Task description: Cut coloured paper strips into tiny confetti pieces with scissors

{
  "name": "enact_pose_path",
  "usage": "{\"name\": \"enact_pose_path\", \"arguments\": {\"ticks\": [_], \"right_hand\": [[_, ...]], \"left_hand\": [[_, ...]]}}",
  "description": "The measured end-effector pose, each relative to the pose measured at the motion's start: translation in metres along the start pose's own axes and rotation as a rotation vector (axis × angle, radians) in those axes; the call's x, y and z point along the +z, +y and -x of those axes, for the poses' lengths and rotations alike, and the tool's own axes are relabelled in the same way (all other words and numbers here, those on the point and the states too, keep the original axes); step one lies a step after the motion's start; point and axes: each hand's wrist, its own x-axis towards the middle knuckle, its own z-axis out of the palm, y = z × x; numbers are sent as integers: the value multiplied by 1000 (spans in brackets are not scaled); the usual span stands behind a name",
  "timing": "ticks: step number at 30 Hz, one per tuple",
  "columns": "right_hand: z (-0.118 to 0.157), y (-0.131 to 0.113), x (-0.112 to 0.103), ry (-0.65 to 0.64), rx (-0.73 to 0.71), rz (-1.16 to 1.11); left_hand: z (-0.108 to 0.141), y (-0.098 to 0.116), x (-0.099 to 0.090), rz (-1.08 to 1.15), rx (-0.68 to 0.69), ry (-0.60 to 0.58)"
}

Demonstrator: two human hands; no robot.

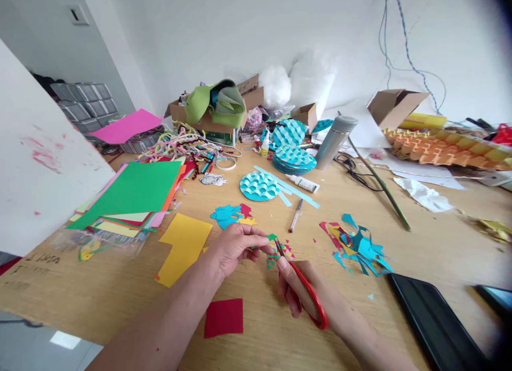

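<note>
Between thumb and fingers, my left hand point(244, 246) pinches a small piece of green paper point(272, 236). My right hand point(298, 285) grips red-handled scissors point(310, 296), their blades at the green paper's edge. Tiny green and red paper snippets point(276, 259) lie in a small heap on the table under the blades. Just beyond my left hand are a blue paper fish point(227, 216), a red cut-out point(245, 210) and a yellow one point(248, 221). A dark red paper piece point(224, 317) rests near me, and yellow paper point(186, 246) lies left of my left hand.
Stacked coloured sheets point(132, 187) sit at the left. A scalloped blue disc point(259, 186), a pen point(295, 216) and a glue bottle point(303, 183) lie ahead. Paper scraps point(360, 246) and a black tablet-like device point(432, 317) are at right. A grey flask point(336, 142) stands farther back.
</note>
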Motion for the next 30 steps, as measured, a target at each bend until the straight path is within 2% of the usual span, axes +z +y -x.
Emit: {"name": "enact_pose_path", "arguments": {"ticks": [5,15,30], "right_hand": [[-1,5,1,-6,12,-11],[1,-5,0,-10,71,-34],[-4,4,2,45,62,-69]], "left_hand": [[3,-2,7,14,-38,-13],[4,-7,15,38,-55,16],[3,-14,18,95,-7,20]]}}
